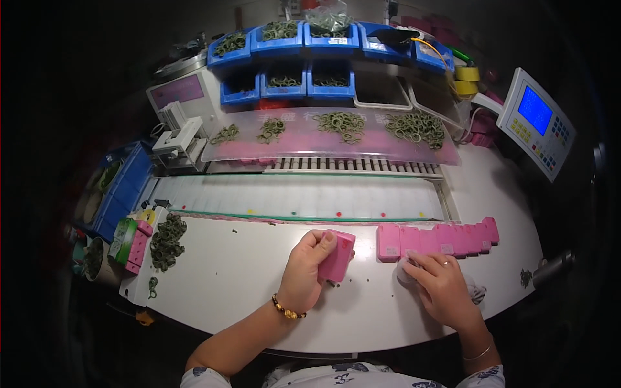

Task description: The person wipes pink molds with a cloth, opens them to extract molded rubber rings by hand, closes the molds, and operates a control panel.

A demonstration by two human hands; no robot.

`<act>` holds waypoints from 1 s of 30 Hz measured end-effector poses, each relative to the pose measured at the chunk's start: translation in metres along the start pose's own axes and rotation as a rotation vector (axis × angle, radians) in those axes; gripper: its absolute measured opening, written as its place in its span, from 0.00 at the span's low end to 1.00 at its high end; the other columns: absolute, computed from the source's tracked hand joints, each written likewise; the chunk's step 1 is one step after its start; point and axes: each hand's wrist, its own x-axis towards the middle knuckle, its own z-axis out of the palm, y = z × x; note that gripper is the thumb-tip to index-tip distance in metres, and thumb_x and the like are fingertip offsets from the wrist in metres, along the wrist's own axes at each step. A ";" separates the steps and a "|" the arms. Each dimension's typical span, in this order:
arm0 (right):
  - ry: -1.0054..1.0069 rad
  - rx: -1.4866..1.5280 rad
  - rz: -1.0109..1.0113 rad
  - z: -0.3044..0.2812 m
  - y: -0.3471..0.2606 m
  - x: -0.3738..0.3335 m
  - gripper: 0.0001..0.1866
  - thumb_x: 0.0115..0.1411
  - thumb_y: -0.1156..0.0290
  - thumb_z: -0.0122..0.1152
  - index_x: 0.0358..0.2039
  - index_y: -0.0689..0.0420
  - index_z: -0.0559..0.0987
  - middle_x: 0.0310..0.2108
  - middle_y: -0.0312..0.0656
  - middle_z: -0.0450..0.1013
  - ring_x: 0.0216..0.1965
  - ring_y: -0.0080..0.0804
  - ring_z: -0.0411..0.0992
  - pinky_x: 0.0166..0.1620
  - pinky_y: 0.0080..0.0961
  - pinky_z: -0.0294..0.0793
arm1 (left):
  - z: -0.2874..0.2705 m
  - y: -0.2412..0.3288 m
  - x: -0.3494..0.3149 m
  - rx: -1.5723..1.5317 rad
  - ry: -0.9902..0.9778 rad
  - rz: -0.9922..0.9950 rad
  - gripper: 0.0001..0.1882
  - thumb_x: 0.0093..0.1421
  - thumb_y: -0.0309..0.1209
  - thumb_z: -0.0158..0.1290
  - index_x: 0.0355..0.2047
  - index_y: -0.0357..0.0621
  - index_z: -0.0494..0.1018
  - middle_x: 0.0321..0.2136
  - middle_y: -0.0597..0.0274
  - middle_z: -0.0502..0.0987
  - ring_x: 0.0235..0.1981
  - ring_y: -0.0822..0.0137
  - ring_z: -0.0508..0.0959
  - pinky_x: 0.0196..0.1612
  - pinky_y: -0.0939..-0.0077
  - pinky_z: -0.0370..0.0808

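Observation:
My left hand (301, 270) grips a pink rectangular block (337, 257), thumb on its face, above the white worktable (226, 284). Over to the right, my right hand (445, 290) has its fingers closed on a greyish-white wad (405, 273) that looks like cloth. The hand and fingers cover most of it. A crumpled grey bit (477, 294) shows past the outer side of that hand. Just beyond my right fingers stands a row of several similar pink blocks (427, 241), side by side. Small dark green crumbs lie under the held block.
A whitish conveyor belt (297, 194) crosses behind the table. Behind it, green rings lie heaped on a clear sheet (297, 149), below blue bins (278, 35). Dark green pieces (168, 242) are piled at left. A control panel (537, 119) stands at right.

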 end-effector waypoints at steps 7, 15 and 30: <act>0.072 0.945 0.212 0.010 -0.034 0.038 0.27 0.53 0.70 0.69 0.53 0.60 0.72 0.45 0.45 0.74 0.40 0.37 0.73 0.39 0.27 0.72 | 0.002 -0.026 -0.008 0.215 -0.181 0.355 0.14 0.63 0.32 0.56 0.45 0.41 0.68 0.40 0.65 0.73 0.41 0.77 0.73 0.43 0.81 0.73; 0.365 0.630 0.009 0.026 -0.055 0.047 0.23 0.49 0.69 0.73 0.44 0.60 0.75 0.38 0.45 0.75 0.35 0.36 0.74 0.33 0.25 0.73 | -0.012 -0.022 -0.006 0.220 -0.283 0.361 0.17 0.62 0.33 0.56 0.48 0.42 0.67 0.44 0.63 0.71 0.44 0.73 0.72 0.48 0.74 0.73; 0.012 1.453 0.471 0.036 -0.025 0.071 0.12 0.60 0.75 0.62 0.42 0.61 0.73 0.36 0.36 0.74 0.36 0.19 0.72 0.40 0.17 0.73 | -0.005 -0.007 -0.002 1.107 -0.008 0.821 0.23 0.45 0.26 0.65 0.41 0.42 0.68 0.39 0.57 0.68 0.38 0.63 0.70 0.42 0.72 0.70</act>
